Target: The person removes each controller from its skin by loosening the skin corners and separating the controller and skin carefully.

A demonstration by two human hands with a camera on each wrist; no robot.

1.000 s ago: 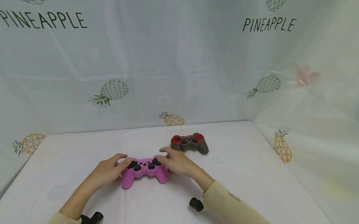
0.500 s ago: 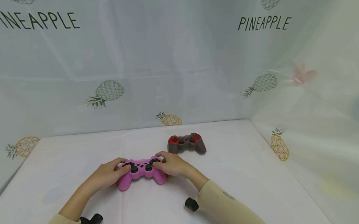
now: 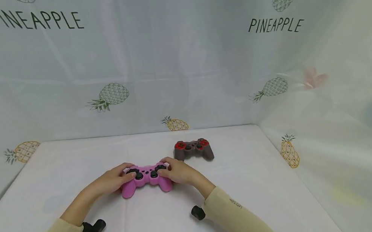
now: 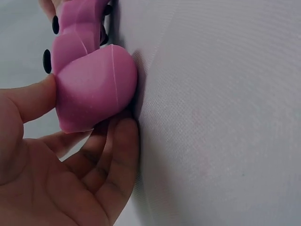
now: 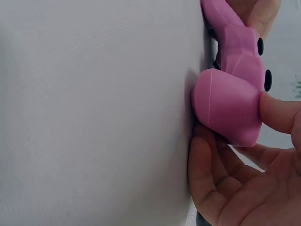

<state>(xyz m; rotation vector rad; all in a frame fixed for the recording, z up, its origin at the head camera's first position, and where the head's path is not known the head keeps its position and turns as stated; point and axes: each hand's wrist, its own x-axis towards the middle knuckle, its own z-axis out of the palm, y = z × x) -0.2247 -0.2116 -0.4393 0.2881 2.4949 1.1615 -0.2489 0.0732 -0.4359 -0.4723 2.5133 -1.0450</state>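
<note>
Two hands on the pink gamepad

Both hands clasp the pink plastic game controller with black sticks and buttons (image 3: 146, 177), which sits on the white cloth-covered table (image 3: 247, 185) near its middle, close in front of the person. The left hand (image 3: 111, 180) wraps the controller's left grip: in the left wrist view its thumb presses the upper face while the curled fingers (image 4: 117, 160) tuck beneath the rounded handle against the cloth. The right hand (image 3: 179, 171) mirrors this on the right grip, thumb on top and fingers (image 5: 207, 174) curled under. A brown game controller with red buttons (image 3: 193, 150) lies apart, just beyond the right hand, towards the pineapple-printed backdrop (image 3: 179, 56).
</note>
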